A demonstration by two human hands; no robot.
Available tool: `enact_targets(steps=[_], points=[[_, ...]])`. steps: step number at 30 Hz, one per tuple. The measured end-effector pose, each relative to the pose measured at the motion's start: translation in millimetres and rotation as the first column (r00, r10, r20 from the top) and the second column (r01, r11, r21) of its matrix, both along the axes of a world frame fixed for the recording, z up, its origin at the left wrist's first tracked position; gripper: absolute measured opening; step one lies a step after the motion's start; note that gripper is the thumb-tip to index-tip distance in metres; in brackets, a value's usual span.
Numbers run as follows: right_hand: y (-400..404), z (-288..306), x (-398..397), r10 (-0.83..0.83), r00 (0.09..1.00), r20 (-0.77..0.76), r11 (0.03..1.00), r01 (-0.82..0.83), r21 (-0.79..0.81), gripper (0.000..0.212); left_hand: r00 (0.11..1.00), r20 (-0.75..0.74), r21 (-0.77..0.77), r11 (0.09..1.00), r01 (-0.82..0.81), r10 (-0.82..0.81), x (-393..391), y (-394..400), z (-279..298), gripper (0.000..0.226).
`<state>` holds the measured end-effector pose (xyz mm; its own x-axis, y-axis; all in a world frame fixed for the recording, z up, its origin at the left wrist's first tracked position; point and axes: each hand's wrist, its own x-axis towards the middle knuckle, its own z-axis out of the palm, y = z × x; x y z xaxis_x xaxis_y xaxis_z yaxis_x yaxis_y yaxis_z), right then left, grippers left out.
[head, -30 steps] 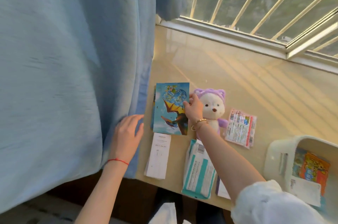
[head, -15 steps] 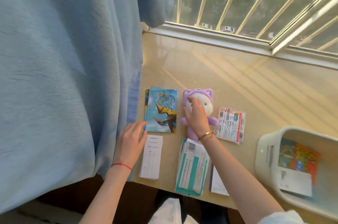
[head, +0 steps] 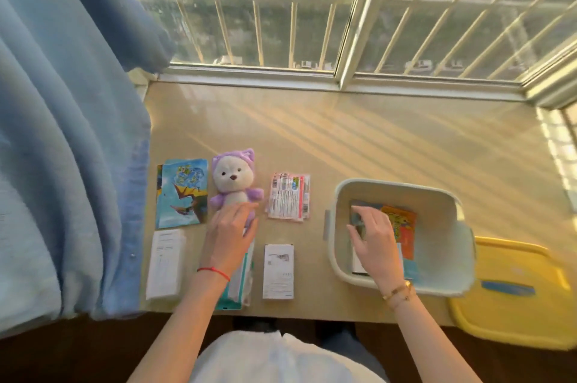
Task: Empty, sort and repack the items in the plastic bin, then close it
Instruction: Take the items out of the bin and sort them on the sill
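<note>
The pale plastic bin (head: 331, 220) stands open on the ledge at the right, and its yellow lid (head: 515, 314) lies beside it further right. My right hand (head: 374, 242) is inside the bin, thumb and fingers pinching the edge of a blue-grey card (head: 358, 221) next to an orange picture card (head: 404, 226). My left hand (head: 229, 236) hovers with relaxed fingers over the feet of a purple-and-white plush toy (head: 232, 179) and hides most of a teal-and-white pack (head: 239, 292).
Laid out on the ledge are a blue picture card (head: 182, 192), a red-and-white packet (head: 288, 200) and two white boxes (head: 165, 264) (head: 278, 270). A blue curtain (head: 62, 164) hangs at the left; the barred window (head: 312, 7) is behind.
My right hand left the plush toy and went right into the bin. My left hand moved from the curtain edge over to the plush toy's feet. The view swung right, showing the lid.
</note>
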<state>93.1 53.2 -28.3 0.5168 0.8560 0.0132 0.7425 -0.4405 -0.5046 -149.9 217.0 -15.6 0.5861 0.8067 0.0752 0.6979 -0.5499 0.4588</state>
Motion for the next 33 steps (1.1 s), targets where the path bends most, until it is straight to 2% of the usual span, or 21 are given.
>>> enact_targets(steps=[7, 10, 15, 22, 25, 29, 33], points=[[-107, -17, 99, -0.047, 0.998, -0.04, 0.997, 0.044, -0.063, 0.035, 0.996, 0.028, -0.018, 0.996, 0.089, -0.088, 117, -98, -1, 0.027], [-126, -33, 131, -0.073, 0.994, -0.077, 0.986, 0.06, -0.158, 0.035, 0.991, 0.026, -0.112, 0.984, 0.136, -0.134, 159, -127, -13, 0.033], [-122, -65, 164, -0.163, 0.971, -0.173, 0.95, 0.108, -0.293, 0.043, 0.966, -0.114, -0.257, 0.947, 0.195, -0.23, 213, -146, -59, 0.041], [-88, -125, 180, -0.362, 0.876, -0.319, 0.884, 0.213, -0.417, 0.046, 0.887, -0.302, -0.446, 0.874, 0.192, -0.349, 247, -154, -129, 0.057], [-78, -150, 182, -0.429, 0.862, -0.27, 0.841, 0.272, -0.467, 0.053, 0.855, -0.349, -0.466, 0.863, 0.198, -0.385, 256, -154, -147, 0.065], [-76, -170, 180, -0.439, 0.888, -0.139, 0.793, 0.31, -0.525, 0.067, 0.801, -0.417, -0.519, 0.836, 0.177, -0.429, 259, -155, -164, 0.072], [-73, -182, 181, -0.427, 0.903, -0.05, 0.784, 0.342, -0.518, 0.076, 0.811, -0.417, -0.526, 0.836, 0.153, -0.411, 258, -154, -173, 0.072]])
